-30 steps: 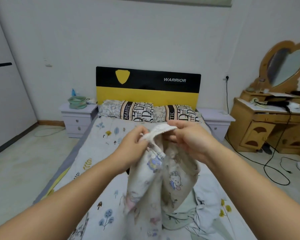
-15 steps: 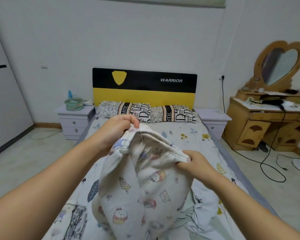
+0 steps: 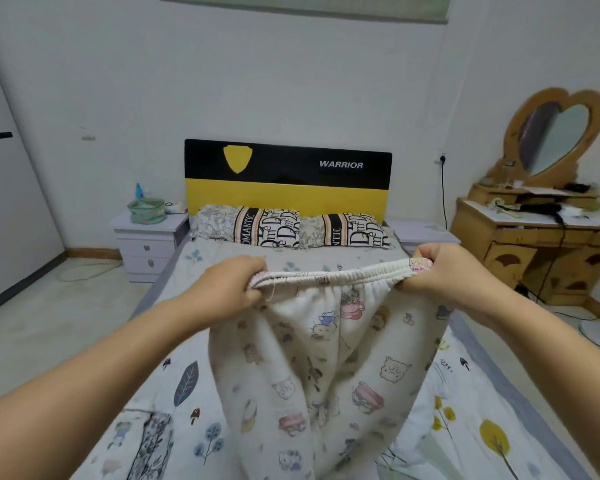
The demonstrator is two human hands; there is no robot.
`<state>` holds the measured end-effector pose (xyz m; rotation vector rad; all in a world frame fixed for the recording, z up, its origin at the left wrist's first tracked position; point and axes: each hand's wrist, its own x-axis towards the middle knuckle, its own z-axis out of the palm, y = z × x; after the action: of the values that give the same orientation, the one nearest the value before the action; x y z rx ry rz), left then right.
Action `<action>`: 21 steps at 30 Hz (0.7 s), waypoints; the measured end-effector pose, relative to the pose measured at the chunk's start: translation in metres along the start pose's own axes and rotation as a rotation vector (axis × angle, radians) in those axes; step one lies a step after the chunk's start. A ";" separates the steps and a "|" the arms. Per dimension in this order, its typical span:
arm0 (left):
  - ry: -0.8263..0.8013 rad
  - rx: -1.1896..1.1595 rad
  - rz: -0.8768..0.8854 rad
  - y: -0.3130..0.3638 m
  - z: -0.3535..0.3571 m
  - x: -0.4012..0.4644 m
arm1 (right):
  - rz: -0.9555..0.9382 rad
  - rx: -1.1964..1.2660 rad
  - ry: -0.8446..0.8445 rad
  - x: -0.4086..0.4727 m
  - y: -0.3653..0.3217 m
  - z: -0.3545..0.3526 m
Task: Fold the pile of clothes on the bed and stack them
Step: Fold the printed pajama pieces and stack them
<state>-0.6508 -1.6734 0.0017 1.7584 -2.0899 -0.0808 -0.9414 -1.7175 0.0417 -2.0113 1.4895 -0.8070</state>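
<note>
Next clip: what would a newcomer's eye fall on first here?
The cartoon-print pants held up centre frame, their waistband stretched between the left hand and right hand, each with a pinching grip on one end. Behind them, the black-and-yellow headboard marked WARRIOR, and a heart-shaped mirror on the dresser at right.

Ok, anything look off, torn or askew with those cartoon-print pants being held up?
One small thing: a loose thread dangles from the waistband near the left hand. Otherwise the pants hang straight, the waistband stretched level between the left hand and the right hand. No tears or stains visible.
</note>
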 end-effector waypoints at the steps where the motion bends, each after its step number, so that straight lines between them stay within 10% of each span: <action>1: -0.017 -0.101 -0.018 -0.002 -0.005 0.001 | 0.015 -0.041 -0.029 -0.003 0.002 -0.004; 13: 0.172 -0.631 -0.135 0.015 -0.035 0.022 | 0.105 -0.098 -0.258 -0.046 0.002 -0.032; 21: -0.257 -0.816 -0.021 0.013 -0.081 0.037 | 0.044 0.197 -0.218 -0.078 -0.026 -0.063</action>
<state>-0.6396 -1.6886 0.0900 1.2932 -1.7929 -1.0489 -0.9869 -1.6381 0.0915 -1.8485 1.2752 -0.6648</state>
